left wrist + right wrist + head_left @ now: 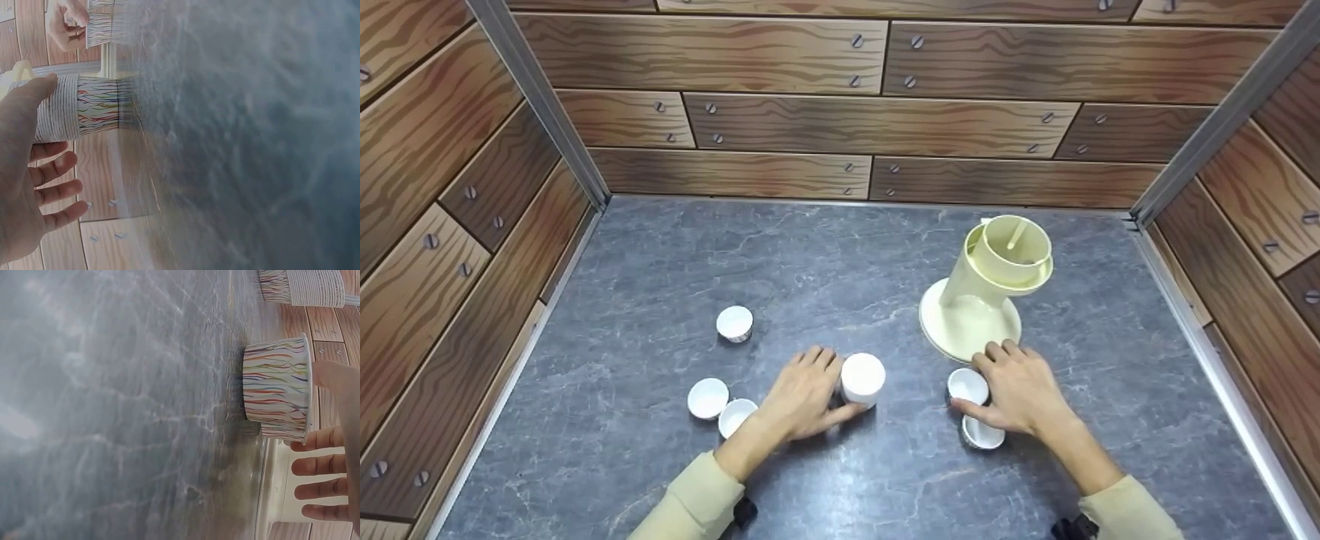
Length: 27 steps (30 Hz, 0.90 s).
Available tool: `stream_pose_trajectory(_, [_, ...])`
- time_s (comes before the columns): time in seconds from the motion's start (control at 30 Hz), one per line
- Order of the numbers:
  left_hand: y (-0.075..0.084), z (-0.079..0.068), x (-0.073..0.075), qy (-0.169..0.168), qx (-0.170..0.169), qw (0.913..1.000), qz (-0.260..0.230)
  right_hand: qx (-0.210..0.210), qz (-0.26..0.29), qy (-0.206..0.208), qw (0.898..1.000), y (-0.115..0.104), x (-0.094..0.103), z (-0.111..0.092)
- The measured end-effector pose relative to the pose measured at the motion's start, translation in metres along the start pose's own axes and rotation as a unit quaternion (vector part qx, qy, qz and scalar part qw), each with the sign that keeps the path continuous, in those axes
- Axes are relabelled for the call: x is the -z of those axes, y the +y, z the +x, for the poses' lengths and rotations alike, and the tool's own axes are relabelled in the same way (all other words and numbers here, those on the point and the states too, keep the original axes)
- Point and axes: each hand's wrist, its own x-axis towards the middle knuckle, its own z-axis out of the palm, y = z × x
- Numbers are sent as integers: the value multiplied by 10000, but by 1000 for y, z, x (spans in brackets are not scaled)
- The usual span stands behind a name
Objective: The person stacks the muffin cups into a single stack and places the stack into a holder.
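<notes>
Near the desk's (645,270) left edge runs a grey metal strip (510,375), and a broad stretch of grey marbled surface lies between it and the first cups. A small white round paper cup (735,322) stands upright left of the middle, well apart from its neighbours. Closer to the near side, two more white paper cups, the left one (708,397) and the right one (737,418), stand side by side; I can't tell whether they touch. The left forearm partly covers the right one.

The left hand (806,397) holds a tall stack of white paper cups with coloured wavy lines (98,107) between thumb and forefinger, upright near the middle of the desk, its other fingers spread. Rightward there is room on the desk up to the other hand.

The right hand (1020,386) pinches a white paper cup (966,385) by thumb and forefinger, with another white paper cup (984,435) just beside it on the near side. Behind stands a pale yellow plastic stand (971,315), round-based with an open cylindrical top, well in from the desk's right edge.
</notes>
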Motion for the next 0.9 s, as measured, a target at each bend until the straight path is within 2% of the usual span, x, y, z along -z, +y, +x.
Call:
stream_pose_trajectory(0.43, [0, 1, -1, -61, 45, 10000, -50, 213, -181, 405, 9988, 0, -1, 3])
stream_pose_trajectory(0.9, [0, 0, -1, 68, -56, 10000, 41, 273, -222, 345, 9988, 0, -2, 5])
